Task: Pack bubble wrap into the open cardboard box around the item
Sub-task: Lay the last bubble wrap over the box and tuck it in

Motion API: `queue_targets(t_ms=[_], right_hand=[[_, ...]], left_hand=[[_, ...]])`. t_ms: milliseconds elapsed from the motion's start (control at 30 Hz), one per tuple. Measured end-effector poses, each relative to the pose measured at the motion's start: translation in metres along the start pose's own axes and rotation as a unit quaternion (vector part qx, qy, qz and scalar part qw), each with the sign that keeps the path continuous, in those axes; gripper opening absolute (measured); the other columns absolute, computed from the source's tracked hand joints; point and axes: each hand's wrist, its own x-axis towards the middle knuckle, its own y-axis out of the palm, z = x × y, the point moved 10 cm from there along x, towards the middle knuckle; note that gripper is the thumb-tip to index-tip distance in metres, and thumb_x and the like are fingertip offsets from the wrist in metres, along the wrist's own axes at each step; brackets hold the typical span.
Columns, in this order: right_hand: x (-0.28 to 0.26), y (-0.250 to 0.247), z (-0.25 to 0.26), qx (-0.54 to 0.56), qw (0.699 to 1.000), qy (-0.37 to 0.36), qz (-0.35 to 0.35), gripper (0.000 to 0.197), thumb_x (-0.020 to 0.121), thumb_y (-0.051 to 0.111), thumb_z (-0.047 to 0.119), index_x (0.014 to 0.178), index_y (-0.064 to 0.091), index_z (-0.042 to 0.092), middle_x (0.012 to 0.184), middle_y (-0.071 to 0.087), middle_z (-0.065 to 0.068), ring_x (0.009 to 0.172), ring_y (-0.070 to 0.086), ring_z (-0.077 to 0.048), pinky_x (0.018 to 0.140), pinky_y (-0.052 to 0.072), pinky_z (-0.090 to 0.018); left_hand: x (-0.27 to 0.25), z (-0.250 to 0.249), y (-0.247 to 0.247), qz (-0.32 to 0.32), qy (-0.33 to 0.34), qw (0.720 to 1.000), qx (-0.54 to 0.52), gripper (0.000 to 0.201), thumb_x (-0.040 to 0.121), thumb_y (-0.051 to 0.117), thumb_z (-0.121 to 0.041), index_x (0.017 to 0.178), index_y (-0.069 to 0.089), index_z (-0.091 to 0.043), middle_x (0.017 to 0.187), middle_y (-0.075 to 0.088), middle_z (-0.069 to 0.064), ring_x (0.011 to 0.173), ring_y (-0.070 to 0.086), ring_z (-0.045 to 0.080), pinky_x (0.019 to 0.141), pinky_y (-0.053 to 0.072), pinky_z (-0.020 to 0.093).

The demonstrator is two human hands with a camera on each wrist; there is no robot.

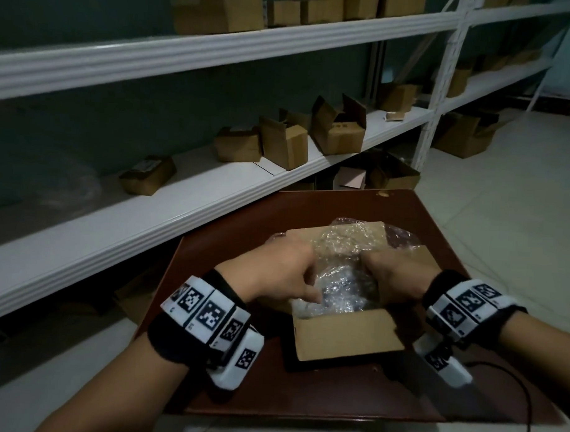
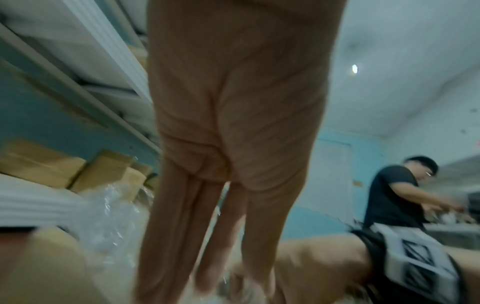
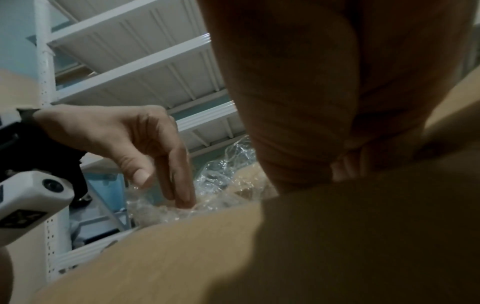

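Observation:
An open cardboard box [image 1: 347, 334] stands on a dark red-brown table [image 1: 309, 210], its near flap folded out toward me. Crumpled clear bubble wrap [image 1: 339, 276] fills the opening and spills over the far flap. It hides the item beneath. My left hand [image 1: 307, 287] reaches in from the left, and in the right wrist view its straight fingers [image 3: 179, 185] press down into the bubble wrap [image 3: 226, 170]. My right hand [image 1: 385, 277] is sunk into the wrap at the box's right side. Its fingers are buried, so how they lie is hidden.
White metal shelving [image 1: 214, 181] with several small cardboard boxes [image 1: 283, 144] runs along the left and back, close to the table. More boxes sit on the floor [image 1: 464, 135]. A black cable [image 1: 510, 379] crosses the table's right corner. Another person [image 2: 394, 195] works at the far right.

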Motion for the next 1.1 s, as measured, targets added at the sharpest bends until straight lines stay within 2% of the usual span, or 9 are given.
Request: queue_targets(t_ms=[67,233,333,467,633,733,900,967,1100], right_hand=[[0.001,0.000,0.000,-0.003,1.000,-0.006,-0.004,0.057,0.071,0.089,0.018,0.108,0.048,0.035,0.105,0.053,0.008,0.093,0.058,-0.017,0.078,0.050,-0.022],[0.001,0.001,0.001,-0.032,0.999,-0.020,0.004,0.061,0.076,0.087,0.018,0.128,0.054,0.021,0.121,0.058,-0.001,0.109,0.060,-0.023,0.095,0.054,-0.030],[0.003,0.000,-0.001,-0.038,0.999,-0.033,-0.007,0.062,0.075,0.088,0.021,0.127,0.053,0.023,0.113,0.051,0.004,0.102,0.054,-0.018,0.090,0.049,-0.026],[0.002,0.002,-0.002,-0.026,0.998,-0.050,-0.006,0.057,0.078,0.086,0.022,0.124,0.053,0.024,0.110,0.050,0.007,0.099,0.052,-0.015,0.084,0.044,-0.023],[0.004,-0.001,0.001,-0.046,0.996,-0.068,-0.031,0.070,0.068,0.092,0.034,0.125,0.052,0.027,0.115,0.061,0.001,0.094,0.055,-0.016,0.084,0.051,-0.027],[0.002,-0.002,0.001,-0.042,0.995,-0.083,-0.039,0.068,0.073,0.090,0.029,0.129,0.052,0.023,0.117,0.059,0.003,0.095,0.050,-0.014,0.084,0.043,-0.023],[-0.012,-0.010,0.009,-0.051,0.989,-0.129,-0.053,0.042,0.083,0.081,0.029,0.104,0.044,0.029,0.093,0.044,0.016,0.089,0.044,-0.008,0.059,0.028,-0.004],[-0.020,-0.014,0.015,-0.038,0.988,-0.145,-0.047,0.041,0.084,0.080,0.030,0.101,0.042,0.029,0.086,0.038,0.019,0.080,0.043,-0.003,0.057,0.033,-0.001],[-0.021,-0.013,0.010,0.007,0.991,-0.133,-0.003,0.026,0.084,0.079,0.037,0.097,0.058,0.029,0.085,0.061,0.013,0.079,0.062,-0.010,0.058,0.040,-0.010]], left_hand=[[0.005,0.000,0.020,0.065,-0.011,0.998,0.009,0.031,0.087,0.079,-0.047,0.095,0.081,-0.017,0.089,0.078,-0.004,0.085,0.070,0.013,0.079,0.059,0.034],[0.012,-0.004,0.053,0.157,-0.020,0.987,-0.007,0.036,0.094,0.076,-0.023,0.128,0.072,-0.014,0.120,0.074,0.001,0.104,0.066,0.017,0.090,0.054,0.033],[0.018,-0.008,0.058,0.158,-0.003,0.987,0.002,0.034,0.098,0.063,-0.003,0.129,0.072,-0.013,0.123,0.074,0.003,0.101,0.064,0.016,0.086,0.052,0.029],[0.028,-0.009,0.066,0.119,0.008,0.992,0.029,0.037,0.083,0.076,0.006,0.114,0.079,-0.013,0.113,0.076,0.003,0.097,0.068,0.017,0.085,0.057,0.030],[0.040,-0.004,0.060,0.013,0.032,0.998,0.047,0.017,0.081,0.073,0.002,0.080,0.078,-0.015,0.081,0.077,-0.002,0.078,0.073,0.014,0.080,0.061,0.035],[0.042,-0.001,0.058,-0.015,0.032,0.997,0.067,0.018,0.079,0.071,-0.003,0.071,0.072,-0.019,0.071,0.074,-0.005,0.070,0.071,0.014,0.072,0.062,0.036],[0.040,0.004,0.055,0.014,-0.002,1.000,0.004,0.014,0.085,0.073,-0.006,0.076,0.076,-0.016,0.072,0.070,-0.008,0.067,0.064,0.006,0.062,0.052,0.021],[0.041,0.009,0.054,0.016,-0.021,0.998,-0.050,0.021,0.094,0.073,-0.026,0.079,0.073,-0.011,0.076,0.071,0.002,0.072,0.066,0.015,0.065,0.054,0.029],[0.035,0.007,0.054,0.015,-0.014,0.999,-0.046,0.035,0.090,0.074,-0.052,0.089,0.072,-0.017,0.086,0.073,0.000,0.082,0.068,0.015,0.075,0.059,0.036]])
